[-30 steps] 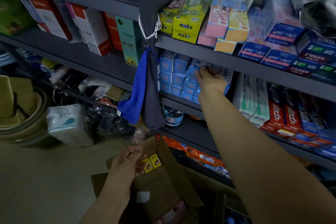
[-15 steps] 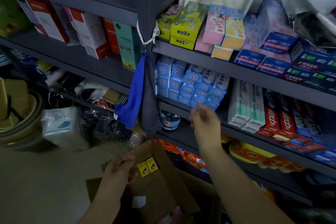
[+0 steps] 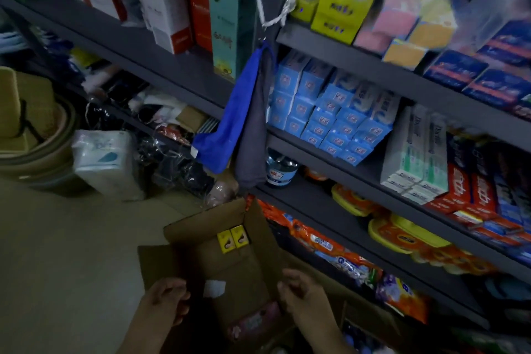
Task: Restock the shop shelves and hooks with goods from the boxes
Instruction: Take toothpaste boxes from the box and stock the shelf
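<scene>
Dark grey metal shelving (image 3: 359, 46) fills frame right, stacked light-blue small cartons (image 3: 330, 112) at centre. Open brown cardboard box (image 3: 230, 261) lower centre, two yellow packets (image 3: 232, 238) inside. Left hand (image 3: 166, 299) and right hand (image 3: 304, 293) flank it, fingers loosely curled, holding nothing.

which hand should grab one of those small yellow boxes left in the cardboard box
Probably the right hand: it hovers empty at the open brown cardboard box edge, with a clear path to the two small yellow boxes. The left hand rests at the near flap, seemingly steadying it.
</scene>
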Action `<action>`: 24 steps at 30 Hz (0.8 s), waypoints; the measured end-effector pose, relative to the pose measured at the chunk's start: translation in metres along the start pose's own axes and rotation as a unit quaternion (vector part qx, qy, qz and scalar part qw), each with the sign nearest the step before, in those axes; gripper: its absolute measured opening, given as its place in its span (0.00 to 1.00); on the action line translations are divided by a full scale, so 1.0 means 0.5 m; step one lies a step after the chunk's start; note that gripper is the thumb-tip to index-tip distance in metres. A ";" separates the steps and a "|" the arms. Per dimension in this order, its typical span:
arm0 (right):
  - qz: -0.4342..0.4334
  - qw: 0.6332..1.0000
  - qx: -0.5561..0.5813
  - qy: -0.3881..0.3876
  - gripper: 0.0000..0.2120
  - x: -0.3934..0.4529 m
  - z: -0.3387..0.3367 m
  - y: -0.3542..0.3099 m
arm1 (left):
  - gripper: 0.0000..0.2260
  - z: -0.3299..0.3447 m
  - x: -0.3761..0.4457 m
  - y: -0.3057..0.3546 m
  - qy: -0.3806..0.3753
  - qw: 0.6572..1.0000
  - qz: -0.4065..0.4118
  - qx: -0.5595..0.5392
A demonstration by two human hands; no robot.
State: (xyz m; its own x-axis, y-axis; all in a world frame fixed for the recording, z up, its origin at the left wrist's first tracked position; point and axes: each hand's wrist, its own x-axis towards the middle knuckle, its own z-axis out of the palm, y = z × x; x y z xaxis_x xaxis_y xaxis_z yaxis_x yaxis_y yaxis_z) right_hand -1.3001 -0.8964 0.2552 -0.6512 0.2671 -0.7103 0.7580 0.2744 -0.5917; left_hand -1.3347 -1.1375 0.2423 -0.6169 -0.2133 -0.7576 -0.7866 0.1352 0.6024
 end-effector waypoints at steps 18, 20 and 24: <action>0.066 0.987 -0.123 -0.081 0.09 0.327 0.301 0.420 | 0.07 0.095 0.283 -0.446 -0.032 0.994 -0.103 -0.001; 0.058 0.982 -0.160 -0.082 0.05 0.393 0.326 0.458 | 0.06 0.118 0.338 -0.488 -0.041 0.994 -0.104 0.000; 0.020 0.960 -0.248 -0.127 0.14 0.523 0.370 0.529 | 0.05 0.176 0.451 -0.565 -0.046 0.991 -0.123 0.004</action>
State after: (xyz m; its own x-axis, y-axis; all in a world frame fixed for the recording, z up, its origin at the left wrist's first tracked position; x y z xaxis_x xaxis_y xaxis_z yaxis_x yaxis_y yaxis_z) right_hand -1.2631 -0.9250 -0.1573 -0.5435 0.0708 -0.8364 0.6306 0.6921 -0.3512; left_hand -1.2538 -1.1386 -0.1205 -0.4052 -0.1510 -0.9017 -0.9137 0.0982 0.3942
